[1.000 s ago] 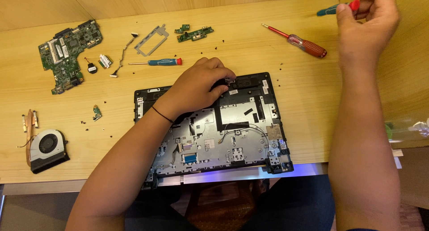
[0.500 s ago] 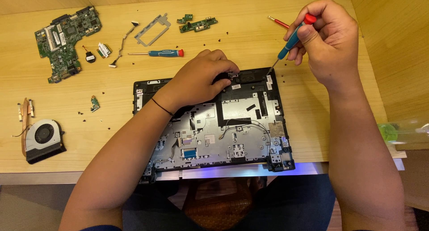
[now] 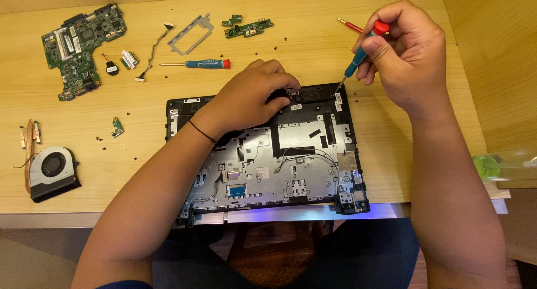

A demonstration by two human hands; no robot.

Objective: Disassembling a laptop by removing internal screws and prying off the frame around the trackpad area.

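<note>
An opened laptop base (image 3: 313, 166) lies on the wooden table (image 3: 335, 48), its inner metal plate and cables showing. My left hand (image 3: 251, 96) rests on the far edge of the base, fingers pressing a black part there. My right hand (image 3: 405, 54) grips a small screwdriver (image 3: 361, 51) with a blue handle and red cap. Its tip touches the far right corner of the base.
A green motherboard (image 3: 81, 45) lies far left, with a coin cell, small boards and a cable beside it. A second blue screwdriver (image 3: 204, 63), a metal bracket (image 3: 190, 34) and a red screwdriver (image 3: 349, 25) lie beyond the base. A cooling fan (image 3: 50, 168) sits near left. Loose screws dot the table.
My right hand came down from the far right with the blue screwdriver and set its tip on the base's far right corner. My left hand stayed on the base's far edge.
</note>
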